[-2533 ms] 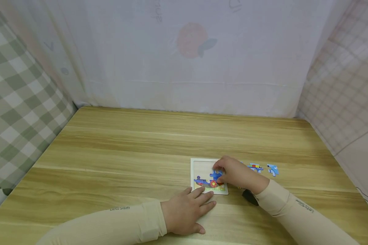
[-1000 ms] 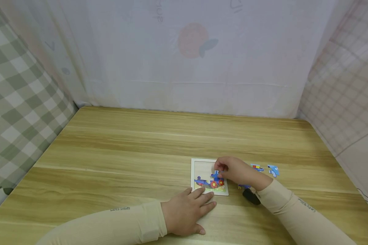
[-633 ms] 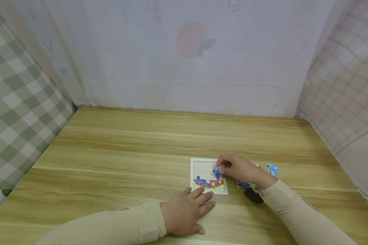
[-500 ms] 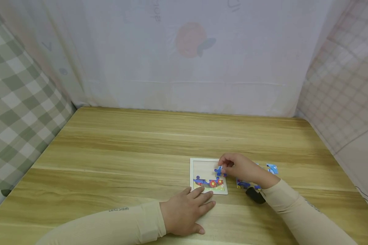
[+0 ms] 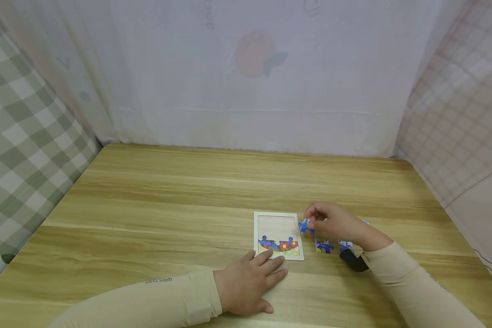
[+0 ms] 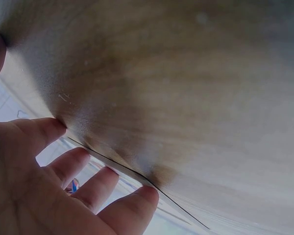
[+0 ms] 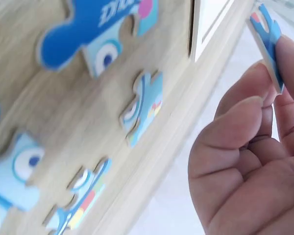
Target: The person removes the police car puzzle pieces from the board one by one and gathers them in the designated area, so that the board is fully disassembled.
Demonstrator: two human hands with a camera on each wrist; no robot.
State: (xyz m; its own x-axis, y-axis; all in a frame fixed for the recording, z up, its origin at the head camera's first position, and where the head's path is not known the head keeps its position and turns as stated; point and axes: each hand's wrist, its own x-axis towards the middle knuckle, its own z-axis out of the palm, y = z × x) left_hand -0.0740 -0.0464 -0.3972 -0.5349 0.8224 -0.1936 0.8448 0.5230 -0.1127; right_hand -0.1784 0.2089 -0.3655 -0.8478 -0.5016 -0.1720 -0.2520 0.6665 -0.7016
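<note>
My right hand (image 5: 338, 224) pinches a blue jigsaw piece (image 5: 305, 226) between thumb and fingers, just off the right side of a white-rimmed puzzle tray (image 5: 256, 230). In the right wrist view that piece (image 7: 268, 46) is seen nearly edge-on, tilted up from the table. Joined pieces (image 5: 276, 245) showing red-and-yellow wheels fill the tray's lower part; its upper part shows bare backing. My left hand (image 5: 252, 284) lies spread, palm down, its fingertips at the tray's near edge. The left wrist view shows those fingers (image 6: 130, 210) along the tray's edge (image 6: 181, 208).
Several loose jigsaw pieces lie right of the tray, among them a blue one with lettering (image 7: 93, 24) and a small light-blue one (image 7: 143, 105). My right forearm and a black wrist device (image 5: 354, 261) cover part of that area. A pale curtain (image 5: 246, 127) stands behind the wooden table (image 5: 168, 191).
The right hand has lifted the blue piece out from above the joined pieces and carried it rightward beyond the tray's rim. The left hand has stayed in place.
</note>
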